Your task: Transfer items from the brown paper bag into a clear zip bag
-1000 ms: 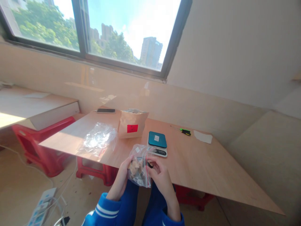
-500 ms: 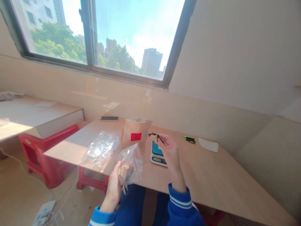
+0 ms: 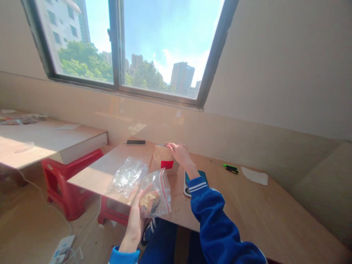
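My left hand is closed around the lower left of a clear zip bag with a red seal line. Pale tan and dark pieces show inside it. My right hand reaches over the mouth of a brown paper pouch with a red label. Its fingertips dip into the pouch's opening, so whatever they hold is hidden. Below the right forearm lies a kitchen scale with a blue-green top, partly covered by the sleeve.
Clear plastic bags lie left of the pouch, with a phone behind. A screwdriver and a white paper piece rest on the right. Red stools stand at the left, near cables and a power strip on the floor.
My right hand has moved left and away from me, from above the scale to the pouch's mouth. The dark, tan-edged piece it held is out of sight. My left hand keeps the zip bag.
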Demonstrator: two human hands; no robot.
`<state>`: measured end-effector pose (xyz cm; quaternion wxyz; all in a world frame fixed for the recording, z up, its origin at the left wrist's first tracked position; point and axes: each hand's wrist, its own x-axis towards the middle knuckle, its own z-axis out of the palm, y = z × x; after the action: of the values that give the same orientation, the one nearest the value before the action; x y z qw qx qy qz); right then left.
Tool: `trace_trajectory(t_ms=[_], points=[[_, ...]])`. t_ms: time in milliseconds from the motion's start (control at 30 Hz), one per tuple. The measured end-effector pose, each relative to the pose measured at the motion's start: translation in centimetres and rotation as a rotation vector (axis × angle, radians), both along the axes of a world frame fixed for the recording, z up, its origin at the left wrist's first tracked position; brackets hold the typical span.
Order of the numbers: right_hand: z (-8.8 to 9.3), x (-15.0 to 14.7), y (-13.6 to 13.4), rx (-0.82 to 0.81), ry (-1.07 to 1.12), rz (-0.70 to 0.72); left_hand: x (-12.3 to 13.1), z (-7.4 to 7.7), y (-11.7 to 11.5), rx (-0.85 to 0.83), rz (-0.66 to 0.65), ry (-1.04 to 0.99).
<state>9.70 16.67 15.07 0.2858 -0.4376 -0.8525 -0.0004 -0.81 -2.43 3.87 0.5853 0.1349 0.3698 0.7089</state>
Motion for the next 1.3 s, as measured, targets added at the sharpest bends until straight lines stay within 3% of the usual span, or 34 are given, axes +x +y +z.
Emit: trace_trajectory(t_ms=[133,200,267,367,533,667,900,1067,1300], points=[[0.0,0.9,-1.1,0.041,0.148,-0.016,0.4,0.8,-0.6,0.049,0.034,-0.155],[0.0,1.9,-2.3,0.037,0.286,0.051,0.5,1.0,-0.9,0.085,-0.004,-0.16],[-0.5,2.9,-4.3,-0.081,0.419,0.167,0.7,1.0,-1.0,0.129,-0.072,-0.169],[-2.4,3.8,-8.4,-0.385,0.575,0.317,0.9,0.8,-1.0,0.151,-0.124,-0.145],[-7.3,3.8,-13.4,-0.616,0.826,0.286,1.2,0.1,-0.5,0.153,-0.117,0.011],[-9.8,4.1,-13.8,-0.641,1.104,0.224,1.2,-0.7,0.1,0.198,-0.09,0.119],[-12.5,4.9,-15.1,-0.798,1.066,0.26,1.3,-2.3,1.0,0.003,0.084,0.448],[-14.0,4.8,-15.4,-0.881,1.092,0.279,1.2,-2.8,0.9,0.077,0.003,0.638],[-14.4,5.4,-15.2,-0.892,1.155,0.242,1.2,-2.7,0.9,0.136,-0.098,0.642]])
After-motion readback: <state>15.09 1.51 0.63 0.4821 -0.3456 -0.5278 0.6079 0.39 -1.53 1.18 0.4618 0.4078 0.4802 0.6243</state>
